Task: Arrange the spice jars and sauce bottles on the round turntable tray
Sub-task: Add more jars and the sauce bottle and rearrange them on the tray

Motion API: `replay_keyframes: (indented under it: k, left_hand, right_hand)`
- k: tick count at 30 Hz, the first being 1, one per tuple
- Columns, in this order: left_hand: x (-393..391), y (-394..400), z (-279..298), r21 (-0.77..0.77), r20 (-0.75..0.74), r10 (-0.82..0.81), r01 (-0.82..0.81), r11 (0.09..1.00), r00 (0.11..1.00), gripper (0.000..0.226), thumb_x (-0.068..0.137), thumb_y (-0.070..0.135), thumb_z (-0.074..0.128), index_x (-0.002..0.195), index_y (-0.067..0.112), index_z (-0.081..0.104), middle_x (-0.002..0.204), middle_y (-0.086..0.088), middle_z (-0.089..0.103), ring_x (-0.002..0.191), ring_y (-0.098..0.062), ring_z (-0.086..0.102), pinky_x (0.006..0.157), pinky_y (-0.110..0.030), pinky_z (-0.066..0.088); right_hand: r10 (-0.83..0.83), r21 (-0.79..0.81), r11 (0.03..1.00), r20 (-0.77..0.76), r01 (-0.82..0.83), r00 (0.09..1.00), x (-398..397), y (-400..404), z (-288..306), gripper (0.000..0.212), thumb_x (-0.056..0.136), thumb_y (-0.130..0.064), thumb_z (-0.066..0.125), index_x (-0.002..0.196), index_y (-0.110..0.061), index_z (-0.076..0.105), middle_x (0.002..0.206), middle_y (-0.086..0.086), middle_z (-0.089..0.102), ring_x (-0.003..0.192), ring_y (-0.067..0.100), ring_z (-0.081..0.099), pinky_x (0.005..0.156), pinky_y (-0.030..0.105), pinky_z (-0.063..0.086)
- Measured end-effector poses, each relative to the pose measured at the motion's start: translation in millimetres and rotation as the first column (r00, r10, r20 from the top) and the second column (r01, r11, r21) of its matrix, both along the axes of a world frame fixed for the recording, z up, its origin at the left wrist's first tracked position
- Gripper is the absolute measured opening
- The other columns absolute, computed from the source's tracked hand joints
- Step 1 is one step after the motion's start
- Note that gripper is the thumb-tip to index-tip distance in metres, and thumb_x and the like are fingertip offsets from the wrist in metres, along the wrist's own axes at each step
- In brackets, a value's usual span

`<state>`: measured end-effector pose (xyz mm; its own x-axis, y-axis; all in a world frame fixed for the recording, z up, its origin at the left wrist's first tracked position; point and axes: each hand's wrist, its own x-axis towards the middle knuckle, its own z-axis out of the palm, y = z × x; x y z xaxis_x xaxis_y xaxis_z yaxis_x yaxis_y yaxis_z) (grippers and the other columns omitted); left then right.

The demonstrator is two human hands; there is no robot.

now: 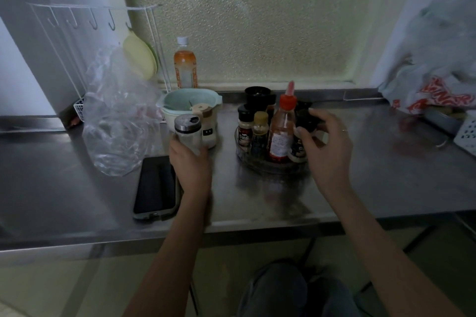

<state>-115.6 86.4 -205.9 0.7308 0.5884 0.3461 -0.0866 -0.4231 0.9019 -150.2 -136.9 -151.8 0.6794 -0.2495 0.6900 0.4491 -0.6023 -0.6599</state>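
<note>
A round clear turntable tray stands on the steel counter. On it are a red-capped sauce bottle, a yellow-capped jar, a black-capped spice jar and dark jars behind. My right hand is closed on a black-lidded spice jar at the tray's right side. My left hand holds a clear glass shaker with a metal lid, left of the tray. A cork-topped white jar stands just behind the shaker.
A phone lies face up by my left wrist. A crumpled clear plastic bag, a mint colander bowl and an orange drink bottle sit at the back left. A wire rack stands far left; bags lie far right.
</note>
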Motion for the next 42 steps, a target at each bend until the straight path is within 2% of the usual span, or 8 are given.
replay_keyframes:
  k: [8,11,14,18,23,30,35,42]
  left_hand:
    - [-4.3,-2.0,1.5,0.004,0.026,-0.016,0.016,1.0,1.0,0.052,0.078,0.02,0.068,0.121,0.005,0.044,0.122,-0.018,0.058,0.108,-0.035,0.056,0.079,-0.03,0.039]
    - [-14.4,-7.2,8.5,-0.017,0.064,-0.019,0.021,1.0,0.998,0.059,0.075,0.026,0.073,0.126,0.011,0.046,0.124,-0.01,0.06,0.112,-0.027,0.056,0.085,-0.028,0.039]
    - [-32.5,-19.8,20.1,-0.033,0.178,-0.063,0.07,0.997,0.982,0.06,0.073,0.025,0.077,0.124,0.015,0.048,0.114,0.002,0.058,0.105,-0.017,0.057,0.085,-0.021,0.043]
    - [-42.2,-39.5,30.8,0.019,0.286,-0.208,0.211,0.977,0.936,0.058,0.07,0.025,0.08,0.118,0.02,0.049,0.105,0.006,0.058,0.097,-0.012,0.059,0.08,-0.02,0.05]
    - [-32.2,-63.4,38.8,0.052,0.229,-0.383,0.381,0.923,0.895,0.065,0.067,0.023,0.083,0.122,0.013,0.049,0.11,0.004,0.06,0.097,-0.004,0.058,0.079,-0.002,0.045]
    - [-15.3,-65.3,34.3,0.021,0.118,-0.454,0.455,0.89,0.883,0.055,0.07,0.026,0.078,0.117,0.016,0.052,0.099,0.013,0.059,0.084,0.012,0.053,0.067,0.0,0.043]
    - [4.1,-62.6,33.3,0.022,0.043,-0.554,0.554,0.832,0.831,0.051,0.07,0.028,0.079,0.111,0.02,0.05,0.107,0.004,0.062,0.098,-0.01,0.061,0.079,-0.027,0.052]
    - [14.5,-57.0,24.3,0.16,-0.107,-0.574,0.584,0.796,0.812,0.053,0.071,0.016,0.075,0.116,0.013,0.047,0.11,0.003,0.053,0.104,-0.016,0.055,0.074,-0.012,0.041]
  right_hand:
    - [0.035,-0.014,0.999,-0.027,-0.035,0.999,0.3,-10.2,-23.3,0.034,0.091,-0.02,0.059,0.123,-0.015,0.052,0.122,0.006,0.056,0.109,0.018,0.055,0.091,0.032,0.049]
    - [-0.066,0.043,0.997,-0.063,0.069,0.996,-5.7,-24.8,-39.2,0.032,0.096,-0.014,0.048,0.128,-0.01,0.048,0.122,0.01,0.056,0.106,0.021,0.055,0.088,0.029,0.047]
    - [-0.117,-0.095,0.991,-0.259,0.096,0.959,-0.8,-38.3,-52.7,0.025,0.092,-0.002,0.048,0.116,-0.001,0.054,0.111,0.019,0.062,0.096,0.025,0.056,0.079,0.02,0.038]
    - [-0.178,-0.335,0.937,-0.226,0.096,0.958,-0.5,-42.0,-54.3,0.012,0.086,0.003,0.049,0.095,-0.001,0.056,0.096,0.02,0.061,0.091,0.035,0.055,0.071,0.024,0.032]
    - [-0.186,-0.526,0.847,-0.17,0.07,0.968,-17.2,-39.6,-53.6,0.035,0.077,-0.005,0.041,0.106,-0.001,0.06,0.103,0.024,0.062,0.092,0.039,0.057,0.072,0.04,0.052]
    - [-0.164,-0.588,0.808,-0.147,0.047,0.975,-26.3,-25.4,-61.7,0.041,0.07,0.002,0.052,0.11,-0.002,0.063,0.112,0.022,0.062,0.098,0.04,0.06,0.08,0.043,0.053]
    - [-0.146,-0.568,0.822,-0.158,0.031,0.977,-27.2,-21.3,-61.6,0.042,0.071,0.005,0.053,0.111,-0.004,0.061,0.115,0.02,0.061,0.102,0.038,0.056,0.08,0.041,0.053]
    - [-0.118,-0.537,0.843,-0.178,0.004,0.977,-29.7,-18.5,-63.7,0.04,0.074,0.007,0.058,0.112,-0.007,0.062,0.118,0.017,0.061,0.108,0.036,0.056,0.083,0.04,0.053]
